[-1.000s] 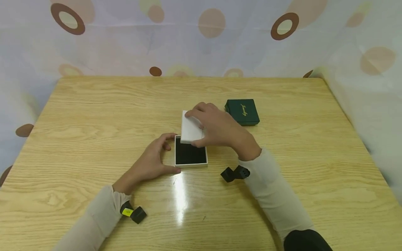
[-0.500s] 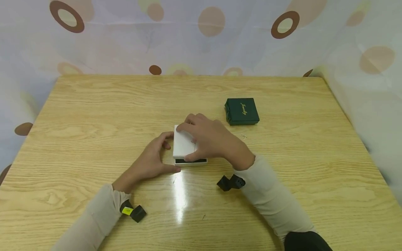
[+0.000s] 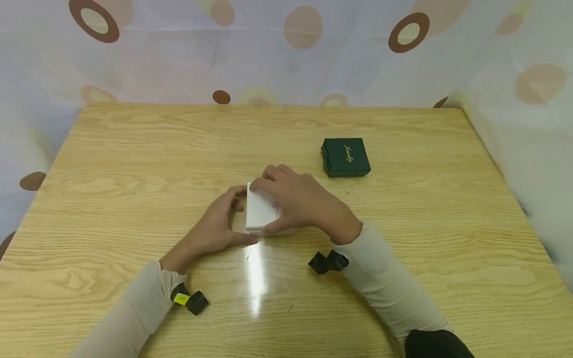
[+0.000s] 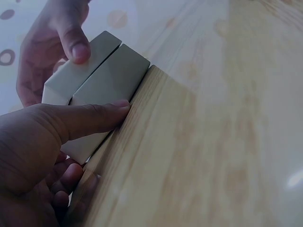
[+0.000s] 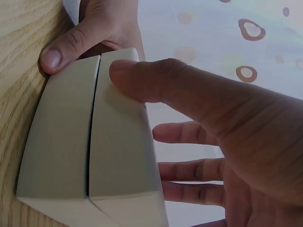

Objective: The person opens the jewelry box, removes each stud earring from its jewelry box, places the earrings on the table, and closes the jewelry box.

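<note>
A white square box lid (image 3: 259,209) sits over its white box base (image 5: 61,127). A narrow dark gap runs between the two in both wrist views. My right hand (image 3: 300,199) holds the lid from above, thumb on the near side and fingers across the top and far side. At the left end of the base, my left hand (image 3: 215,223) grips it, with its thumb against the near wall and the fingers round the far left corner. The inside of the box is hidden under the lid.
A dark green box (image 3: 346,157) with gold lettering lies behind and to the right. Several tiny thin light-coloured pieces (image 3: 348,194) lie on the wooden table (image 3: 156,149) in front of it. A patterned cloth (image 3: 179,54) hangs behind the table.
My right hand has brought the white lid down and toward me, slightly left, onto the base, covering the dark interior. The tiny pieces have come into view. My left hand has stayed in place.
</note>
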The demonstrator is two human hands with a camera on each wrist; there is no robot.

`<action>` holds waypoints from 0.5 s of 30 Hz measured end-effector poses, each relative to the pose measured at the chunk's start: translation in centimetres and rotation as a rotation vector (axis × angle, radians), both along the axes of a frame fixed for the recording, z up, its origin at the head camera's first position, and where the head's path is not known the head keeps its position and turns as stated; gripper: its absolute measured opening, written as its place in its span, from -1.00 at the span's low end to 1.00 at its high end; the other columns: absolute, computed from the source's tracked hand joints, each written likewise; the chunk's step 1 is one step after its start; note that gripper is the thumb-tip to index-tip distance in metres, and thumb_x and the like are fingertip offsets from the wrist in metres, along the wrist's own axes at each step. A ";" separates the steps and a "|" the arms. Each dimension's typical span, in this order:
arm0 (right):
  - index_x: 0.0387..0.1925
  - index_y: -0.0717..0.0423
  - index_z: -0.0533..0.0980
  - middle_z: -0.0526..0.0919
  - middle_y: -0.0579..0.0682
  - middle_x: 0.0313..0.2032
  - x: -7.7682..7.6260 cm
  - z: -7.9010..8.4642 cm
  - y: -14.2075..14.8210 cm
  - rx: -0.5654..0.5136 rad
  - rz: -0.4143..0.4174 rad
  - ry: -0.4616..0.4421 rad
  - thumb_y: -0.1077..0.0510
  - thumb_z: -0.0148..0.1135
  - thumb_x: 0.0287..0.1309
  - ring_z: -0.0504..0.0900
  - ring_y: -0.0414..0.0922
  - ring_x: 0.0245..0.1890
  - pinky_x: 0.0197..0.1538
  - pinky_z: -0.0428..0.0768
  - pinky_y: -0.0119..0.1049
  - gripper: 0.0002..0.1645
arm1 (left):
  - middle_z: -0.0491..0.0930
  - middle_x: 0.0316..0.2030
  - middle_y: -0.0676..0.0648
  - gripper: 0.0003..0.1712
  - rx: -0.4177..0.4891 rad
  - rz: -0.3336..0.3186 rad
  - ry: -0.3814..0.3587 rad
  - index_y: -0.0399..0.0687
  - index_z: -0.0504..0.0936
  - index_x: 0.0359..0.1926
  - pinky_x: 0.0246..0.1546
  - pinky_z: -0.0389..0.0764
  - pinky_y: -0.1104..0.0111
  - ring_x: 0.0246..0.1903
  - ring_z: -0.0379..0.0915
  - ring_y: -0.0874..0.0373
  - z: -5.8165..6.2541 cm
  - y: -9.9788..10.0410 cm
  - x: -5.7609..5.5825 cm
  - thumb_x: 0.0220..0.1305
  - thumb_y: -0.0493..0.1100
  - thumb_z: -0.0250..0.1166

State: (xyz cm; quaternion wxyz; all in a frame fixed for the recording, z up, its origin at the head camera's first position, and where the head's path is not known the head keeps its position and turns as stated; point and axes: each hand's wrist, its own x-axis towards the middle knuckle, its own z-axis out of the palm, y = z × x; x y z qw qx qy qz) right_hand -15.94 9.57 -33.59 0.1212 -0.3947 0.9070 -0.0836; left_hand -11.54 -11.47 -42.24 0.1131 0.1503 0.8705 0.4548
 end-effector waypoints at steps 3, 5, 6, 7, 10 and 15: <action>0.24 -0.16 0.44 0.49 -0.03 0.12 0.1 0.0 0.0 -0.004 0.006 0.000 -0.29 0.55 -0.16 0.47 -0.04 0.07 -0.22 0.64 -0.10 -0.10 | 0.40 0.21 -0.12 0.21 0.000 0.003 -0.001 -0.04 0.17 0.45 0.19 0.34 0.10 0.07 0.34 0.00 0.1 0.0 0.0 -0.21 -0.13 0.68; 0.23 -0.16 0.44 0.49 -0.03 0.11 0.1 0.0 -0.1 -0.005 0.010 -0.001 -0.29 0.55 -0.17 0.48 -0.05 0.06 -0.22 0.64 -0.12 -0.10 | 0.38 0.24 -0.11 0.21 0.003 0.004 0.002 -0.04 0.17 0.45 0.19 0.34 0.10 0.07 0.34 0.01 0.1 0.0 0.1 -0.20 -0.14 0.68; 0.23 -0.16 0.45 0.49 -0.03 0.10 0.1 0.0 -0.1 -0.005 0.012 -0.002 -0.28 0.55 -0.17 0.48 -0.05 0.05 -0.22 0.64 -0.12 -0.11 | 0.38 0.26 -0.11 0.21 0.002 0.004 0.006 -0.04 0.17 0.45 0.19 0.34 0.10 0.07 0.35 0.01 0.1 0.0 0.1 -0.20 -0.14 0.68; 0.23 -0.16 0.45 0.49 -0.03 0.10 0.2 0.0 -0.1 -0.005 0.013 -0.005 -0.28 0.56 -0.17 0.48 -0.05 0.05 -0.22 0.64 -0.12 -0.11 | 0.37 0.26 -0.10 0.21 0.003 0.005 0.007 -0.04 0.16 0.45 0.19 0.34 0.10 0.07 0.35 0.01 0.2 0.0 0.1 -0.20 -0.14 0.68; 0.23 -0.14 0.45 0.49 -0.03 0.10 0.2 -0.1 -0.1 -0.004 0.017 -0.013 -0.27 0.58 -0.17 0.47 -0.05 0.06 -0.21 0.64 -0.12 -0.10 | 0.37 0.27 -0.10 0.22 -0.001 0.003 0.013 -0.03 0.15 0.45 0.18 0.35 0.10 0.07 0.35 0.01 0.2 0.0 0.1 -0.20 -0.12 0.68; 0.28 -0.10 0.41 0.48 -0.01 0.12 0.2 -0.4 -0.1 0.010 0.017 -0.024 -0.28 0.59 -0.19 0.46 -0.04 0.06 -0.21 0.64 -0.12 -0.02 | 0.35 0.29 -0.10 0.22 -0.011 -0.002 0.012 -0.01 0.14 0.45 0.16 0.36 0.11 0.07 0.34 0.01 0.0 0.1 0.1 -0.18 -0.11 0.68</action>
